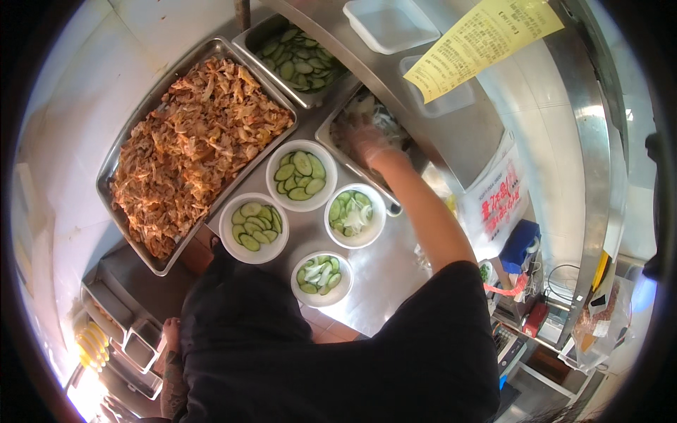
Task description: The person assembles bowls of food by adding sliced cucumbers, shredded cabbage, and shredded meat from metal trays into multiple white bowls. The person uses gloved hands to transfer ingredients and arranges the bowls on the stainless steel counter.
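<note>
My right hand (365, 139), in a clear plastic glove, reaches into a metal pan (325, 134) of sliced white onion (389, 121). Its fingers are down among the slices, so their grip is hidden. Nearby on the steel counter stand several white bowls of cucumber slices. The upper bowl (301, 175) and the left bowl (254, 228) show only cucumber. White onion strips lie on top in the right bowl (355, 216) and the near bowl (322, 280). My left hand (171, 331) is low at the left, beside my dark clothing, away from the bowls; its fingers are mostly hidden.
A large tray of shredded brown meat (194, 148) fills the left side. Behind the bowls sits a pan of cucumber slices (300, 60). A steel shelf (451, 134) overhangs the onion pan, bearing a white plastic tray (391, 25) and a yellow paper slip (486, 42).
</note>
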Tool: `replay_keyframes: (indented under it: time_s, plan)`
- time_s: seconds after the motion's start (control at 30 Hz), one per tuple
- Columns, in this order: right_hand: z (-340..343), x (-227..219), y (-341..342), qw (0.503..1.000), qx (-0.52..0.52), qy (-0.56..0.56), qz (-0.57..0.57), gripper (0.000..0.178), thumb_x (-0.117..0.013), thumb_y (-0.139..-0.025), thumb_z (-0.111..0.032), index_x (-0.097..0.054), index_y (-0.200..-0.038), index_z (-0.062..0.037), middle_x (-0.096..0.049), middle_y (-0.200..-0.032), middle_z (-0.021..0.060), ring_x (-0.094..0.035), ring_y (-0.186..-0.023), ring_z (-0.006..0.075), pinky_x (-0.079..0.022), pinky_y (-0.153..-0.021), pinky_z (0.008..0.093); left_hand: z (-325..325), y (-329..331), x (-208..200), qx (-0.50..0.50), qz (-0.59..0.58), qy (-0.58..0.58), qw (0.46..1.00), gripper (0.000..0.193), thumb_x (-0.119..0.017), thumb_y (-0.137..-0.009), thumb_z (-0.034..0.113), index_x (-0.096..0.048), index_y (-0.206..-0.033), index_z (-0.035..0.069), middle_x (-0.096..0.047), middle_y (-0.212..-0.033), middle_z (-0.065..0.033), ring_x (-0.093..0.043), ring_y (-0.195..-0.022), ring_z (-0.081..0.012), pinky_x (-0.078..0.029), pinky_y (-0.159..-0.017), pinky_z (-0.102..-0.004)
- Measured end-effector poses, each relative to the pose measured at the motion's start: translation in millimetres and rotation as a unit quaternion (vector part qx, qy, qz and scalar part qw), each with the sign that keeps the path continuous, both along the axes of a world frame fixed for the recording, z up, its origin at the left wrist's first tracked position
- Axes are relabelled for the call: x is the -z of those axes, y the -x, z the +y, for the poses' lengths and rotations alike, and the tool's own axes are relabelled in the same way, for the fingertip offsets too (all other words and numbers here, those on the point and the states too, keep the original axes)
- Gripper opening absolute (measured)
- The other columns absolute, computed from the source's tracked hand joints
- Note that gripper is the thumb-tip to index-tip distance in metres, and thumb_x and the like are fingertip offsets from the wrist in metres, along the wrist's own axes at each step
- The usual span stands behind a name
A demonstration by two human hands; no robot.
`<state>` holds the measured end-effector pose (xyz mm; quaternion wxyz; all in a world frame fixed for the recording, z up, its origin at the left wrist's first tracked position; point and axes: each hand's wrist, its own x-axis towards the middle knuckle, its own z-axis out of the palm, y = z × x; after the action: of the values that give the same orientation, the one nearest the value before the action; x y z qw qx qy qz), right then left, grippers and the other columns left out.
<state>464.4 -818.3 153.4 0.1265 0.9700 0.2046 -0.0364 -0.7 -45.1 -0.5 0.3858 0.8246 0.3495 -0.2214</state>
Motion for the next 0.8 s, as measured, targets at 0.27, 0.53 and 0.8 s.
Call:
replay_keyframes:
  time_s: [0.27, 0.53, 0.8]
  plan:
    - [-7.5, -20.6, 4.3, 0.961, 0.145, 0.007, 0.235, 0.033, -0.056, -0.088, -0.011, -0.065, -0.12, -0.0054, -0.064, -0.122, 0.0207, -0.064, -0.112, 0.0353, -0.054, -0.091, 0.0432, 5.4, 13.3, -3.5, 0.029, -0.02, -0.021, 0.999, 0.018, -0.056, -0.091, 0.015, -0.069, -0.092, 0.002, -0.069, -0.085, -0.0127, -0.066, -0.076, -0.0231, -0.052, -0.067, -0.0346]
    - [-31.1, 6.1, 49.0, 0.999, -0.009, -0.046, 0.003, 0.031, -0.056, -0.089, -0.014, -0.067, -0.117, -0.0075, -0.066, -0.114, 0.024, -0.064, -0.105, 0.0434, -0.053, -0.089, 0.0478, -8.2, 6.7, -3.2, -0.053, 0.003, 0.046, 0.997, 0.022, -0.056, -0.093, 0.018, -0.068, -0.09, -0.001, -0.067, -0.077, -0.0069, -0.06, -0.066, -0.0133, -0.048, -0.06, -0.0264]
    - [-33.6, 21.8, 13.7, 0.911, 0.259, -0.216, 0.237, 0.035, -0.058, -0.09, -0.014, -0.064, -0.123, -0.0109, -0.064, -0.12, 0.02, -0.062, -0.111, 0.0363, -0.048, -0.098, 0.043, -9.0, -18.8, 2.4, -0.062, 0.013, 0.006, 0.998, 0.022, -0.056, -0.091, 0.016, -0.068, -0.087, -0.001, -0.065, -0.072, -0.0051, -0.059, -0.065, -0.0118, -0.047, -0.06, -0.0273]
